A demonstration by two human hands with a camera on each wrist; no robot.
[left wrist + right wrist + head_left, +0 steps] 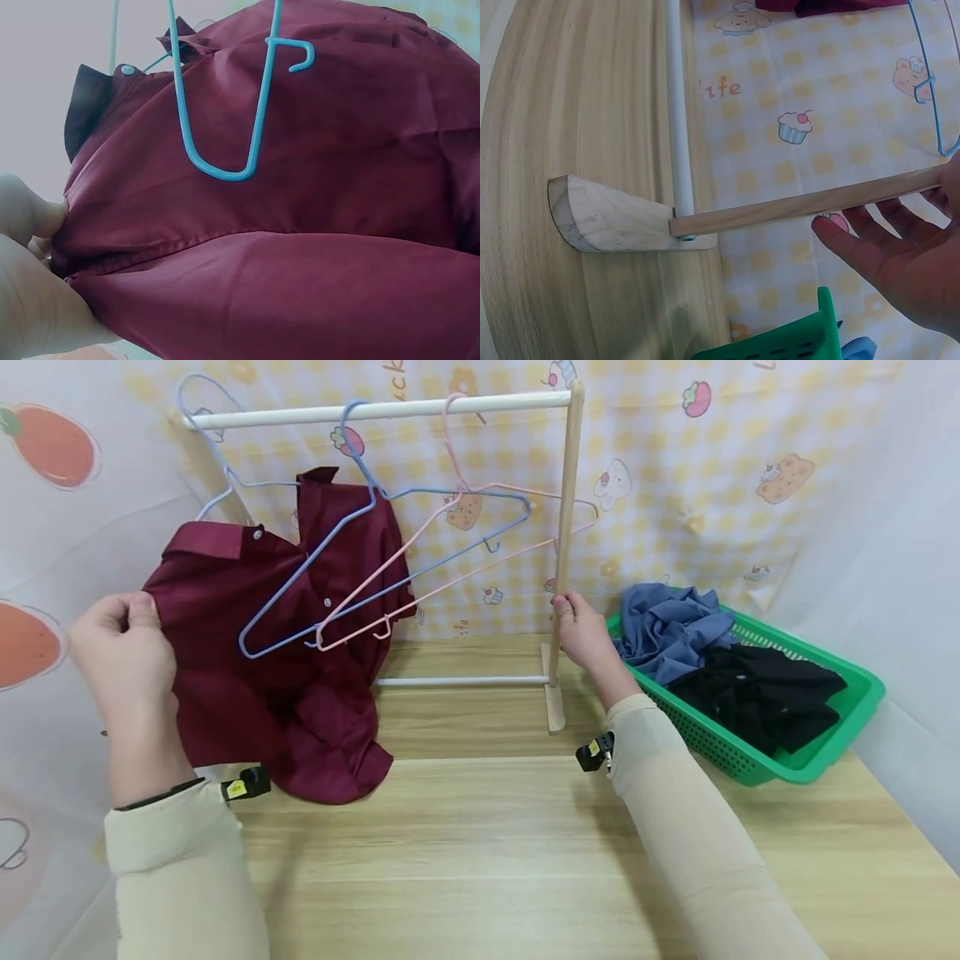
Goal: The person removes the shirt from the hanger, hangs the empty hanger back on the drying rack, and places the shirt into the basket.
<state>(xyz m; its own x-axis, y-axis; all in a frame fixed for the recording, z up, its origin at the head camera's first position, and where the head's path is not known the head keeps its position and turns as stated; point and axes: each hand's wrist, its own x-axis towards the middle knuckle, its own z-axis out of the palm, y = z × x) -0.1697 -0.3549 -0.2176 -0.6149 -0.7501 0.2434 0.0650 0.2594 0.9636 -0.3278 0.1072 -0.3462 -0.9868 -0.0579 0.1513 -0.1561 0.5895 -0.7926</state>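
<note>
A dark red button-up shirt (232,668) hangs at the left of the small clothes rack (375,412), with a blue hanger (228,474) running into its collar. My left hand (131,652) pinches the shirt's shoulder between thumb and fingers; in the left wrist view the cloth (300,150) spreads out from that pinch. A second blue hanger (442,568) and a pink hanger (420,531) hang bare on the top bar and overlap the shirt's front in the head view. With my right hand (588,635) I hold the rack's right wooden post (567,527), fingers against its side.
At the right, a green basket (862,710) holds a blue garment (667,627) and a black garment (757,693). The rack's wooden foot (615,217) stands on the wood-grain table (450,860). A patterned cloth (690,485) hangs behind the rack.
</note>
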